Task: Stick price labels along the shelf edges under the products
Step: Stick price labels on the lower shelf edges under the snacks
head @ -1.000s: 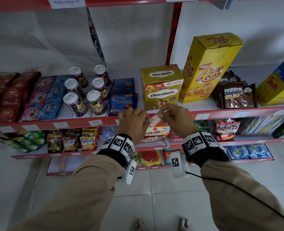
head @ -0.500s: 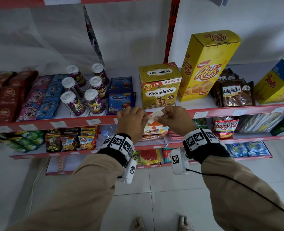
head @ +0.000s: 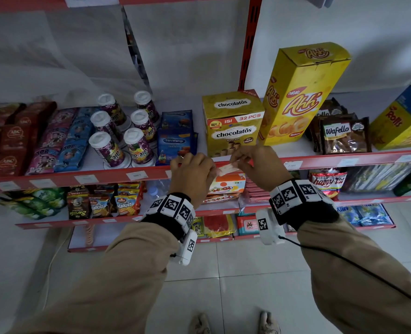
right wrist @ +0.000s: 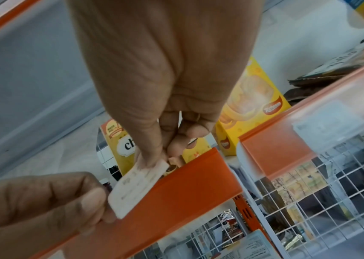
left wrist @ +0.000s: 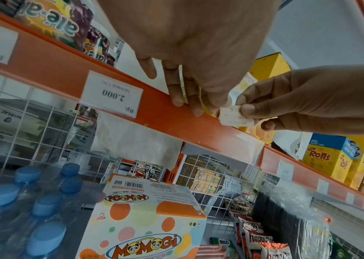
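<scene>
Mid-task, by the look of it. Several white tags (head: 136, 175) already stuck along the red shelf edge (head: 108, 175), left of the hands and right of them too, with more on the lower shelves. One label (head: 226, 169) in hand, held just in front of the edge below the chocolate wafer box (head: 233, 126), not yet pressed flat. Left hand (head: 192, 175) pinching its left end with curled fingers (left wrist: 177, 98); right hand (head: 259, 165) pinching the other end between thumb and fingertips. Bare strip under that box, so probably the spot for this one. Still to do: pressing it on and smoothing it. Stretches behind the hands hidden.
</scene>
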